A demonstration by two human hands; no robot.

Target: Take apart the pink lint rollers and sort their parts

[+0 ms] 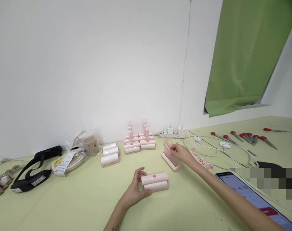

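Observation:
My left hand [134, 186] grips the left end of a pink lint roller case [154, 182] that lies on the pale green table [83, 199] in front of me. My right hand [181, 152] reaches farther back and pinches a thin pink handle piece [168, 145]. Just below that hand lies an open pink case half [170, 160]. More pink parts [203, 161] lie to the right of my forearm.
White rolls [110, 155] and stacked pink rollers [139, 141] stand near the wall. A power strip [172, 133] with white cables, red-handled screwdrivers [244, 137], a phone [254, 199], a black strap [32, 173] and a wrapped food bowl [67, 161] surround them.

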